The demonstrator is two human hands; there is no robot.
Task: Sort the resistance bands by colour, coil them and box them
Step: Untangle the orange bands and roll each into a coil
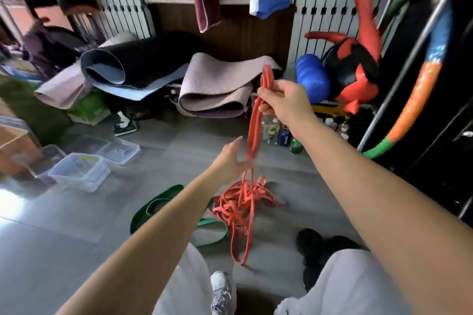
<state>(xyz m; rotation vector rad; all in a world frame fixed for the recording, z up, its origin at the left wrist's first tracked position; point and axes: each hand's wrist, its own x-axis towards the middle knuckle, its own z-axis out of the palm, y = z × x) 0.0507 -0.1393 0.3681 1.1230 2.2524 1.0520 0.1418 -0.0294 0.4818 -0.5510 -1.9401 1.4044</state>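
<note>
**Q:** The fingers [270, 93] of the right hand [288, 103]: how are they set?

**A:** They are curled tight round a small coil of the red band [267, 68]. A few turns are seen standing above the fist; the exact number cannot be told.

**Q:** And the left hand [230, 158]?

**A:** Its fingers are held nearly straight with the thumb raised, and nothing is clasped. They are laid against the two strands hanging from the coil, though the contact is blurred.

**Q:** Where is the rest of the band located?

**A:** The two strands are run down to a tangled red heap [236, 206] on the grey floor [76, 250], between the two forearms. The material is flat, narrow and matt, like rubber strip.

**Q:** What other bands are counted?

**A:** Green bands [166, 190], wider and flat, are laid just beside the heap on its left. At least two loops are seen; part is hidden under the left forearm.

**Q:** Which containers are present?

**A:** At least three clear plastic boxes [79, 174], shallow with rounded corners, are grouped at the left, well apart from the bands.

**Q:** Background items?

**A:** Three mats are counted: one dark rolled mat [107, 66] and two mauve ribbed mats [215, 89].
</note>
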